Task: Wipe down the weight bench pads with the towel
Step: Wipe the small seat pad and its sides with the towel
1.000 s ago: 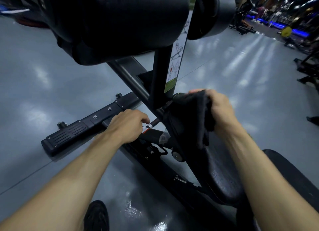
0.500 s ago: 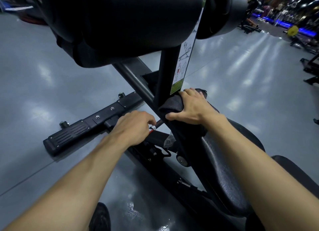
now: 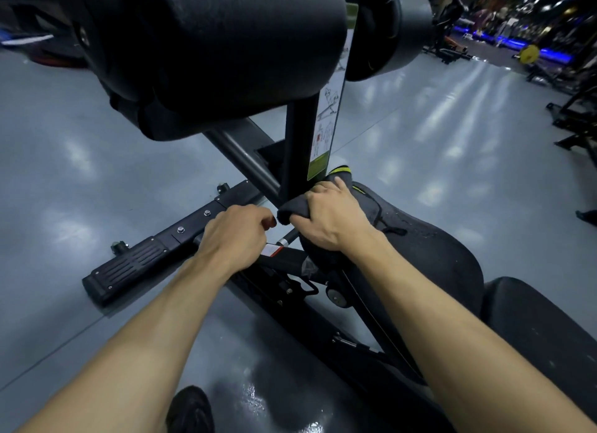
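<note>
Right hand (image 3: 329, 219) lies on the dark towel (image 3: 290, 210), fingers curled over it, pressing it onto the front end of the seat pad (image 3: 429, 248). Left hand (image 3: 234, 235) is fisted around a red-tipped handle (image 3: 270, 222) just beside the towel.

Open grey floor (image 3: 420, 161) lies to the right of the seat pad (image 3: 429, 258) and to the left of the base bar (image 3: 135, 264); both zones allow free passage. Overhead, 2 roller pads (image 3: 206, 44) overhang the work area and limit upward clearance. The upright post (image 3: 298, 148) stands directly ahead of the pad's front edge. Between the left hand (image 3: 237, 235) and the right hand (image 3: 332, 219), the gap is narrow and occupied by a handle rod (image 3: 286, 238). Frame linkage (image 3: 290, 284) fills the space below the pad.
</note>
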`<state>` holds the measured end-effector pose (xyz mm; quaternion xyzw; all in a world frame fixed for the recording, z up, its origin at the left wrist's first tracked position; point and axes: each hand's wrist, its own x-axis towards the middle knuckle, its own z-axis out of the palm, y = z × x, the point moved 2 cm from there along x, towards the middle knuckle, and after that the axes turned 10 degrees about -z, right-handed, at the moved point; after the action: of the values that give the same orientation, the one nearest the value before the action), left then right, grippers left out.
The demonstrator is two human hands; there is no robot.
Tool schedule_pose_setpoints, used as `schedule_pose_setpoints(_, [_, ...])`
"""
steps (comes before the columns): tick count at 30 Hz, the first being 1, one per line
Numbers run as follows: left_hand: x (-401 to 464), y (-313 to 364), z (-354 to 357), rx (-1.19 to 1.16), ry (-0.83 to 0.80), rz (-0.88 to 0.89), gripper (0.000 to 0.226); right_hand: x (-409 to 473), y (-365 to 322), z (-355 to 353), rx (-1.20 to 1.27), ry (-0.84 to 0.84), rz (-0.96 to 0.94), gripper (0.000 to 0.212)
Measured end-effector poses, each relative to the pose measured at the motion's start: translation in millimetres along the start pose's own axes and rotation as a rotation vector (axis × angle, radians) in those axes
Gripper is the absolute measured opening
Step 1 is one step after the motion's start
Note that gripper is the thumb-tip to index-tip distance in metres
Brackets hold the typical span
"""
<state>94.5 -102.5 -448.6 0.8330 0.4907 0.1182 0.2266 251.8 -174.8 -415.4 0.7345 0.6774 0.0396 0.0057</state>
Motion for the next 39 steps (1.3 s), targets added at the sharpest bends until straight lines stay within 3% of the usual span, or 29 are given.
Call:
schedule_pose_setpoints(1, [-2, 4, 0, 0.002, 0.001, 0.018, 0.041, -10, -2, -3, 0.1, 0.041, -0.043, 0.073])
schedule_pose_setpoints(3, [-5, 10, 2, -0.014, 0.014, 0.052, 0.04, -33, -9, -11, 0.403, 0.147, -0.114, 0.042])
schedule_pose_setpoints(5, [-6, 16, 6, -0.067, 0.02, 0.082, 0.044, -62, -8, -16, 0.724, 0.275, -0.033, 0.016])
schedule_pose_setpoints(7, [-8, 22, 9, -0.137, 0.018, 0.11, 0.049, -92, 6, -20, 1.132, 0.394, 0.266, 0.012])
schedule_pose_setpoints(9, [-14, 30, 10, -0.171, 0.014, 0.135, 0.048, -122, 27, -27, 1.531, 0.532, 0.562, 0.034])
schedule_pose_setpoints(12, [-20, 39, 11, -0.183, 0.02, 0.168, 0.045, -164, 54, -57, 1.712, 0.816, 0.66, 0.033])
schedule_pose_setpoints(15, [-26, 46, 12, -0.199, 0.015, 0.217, 0.042, -196, 76, -73, 1.506, 0.985, 0.669, 0.036])
schedule_pose_setpoints(18, [-29, 54, 16, -0.182, 0.0, 0.262, 0.038, -204, 65, -44, 1.067, 0.763, 0.668, 0.054])
schedule_pose_setpoints(20, [-27, 56, 20, -0.187, 0.009, 0.255, 0.038, -199, 32, -10, 0.821, 0.474, 0.483, 0.072])
schedule_pose_setpoints(22, [-25, 55, 23, -0.195, 0.013, 0.241, 0.038, -193, 5, 23, 0.394, 0.218, 0.297, 0.089])
schedule_pose_setpoints(24, [-22, 53, 23, -0.208, 0.0, 0.23, 0.039, -186, -5, 39, 0.127, 0.135, 0.279, 0.096])
schedule_pose_setpoints(28, [-12, 47, 23, -0.222, -0.062, 0.26, 0.043, -154, -8, 44, -0.018, 0.092, 0.326, 0.107])
schedule_pose_setpoints(31, [-5, 41, 21, -0.243, -0.091, 0.265, 0.046, -107, 2, 40, -0.017, 0.072, 0.294, 0.101])
schedule_pose_setpoints(36, [1, 44, 22, -0.228, 0.004, 0.297, 0.046, -30, 59, 19, 0.198, 0.101, 0.285, 0.078])
schedule_pose_setpoints(39, [5, 54, 24, -0.216, 0.07, 0.311, 0.043, -64, 34, 24, 0.198, 0.183, 0.201, 0.081])
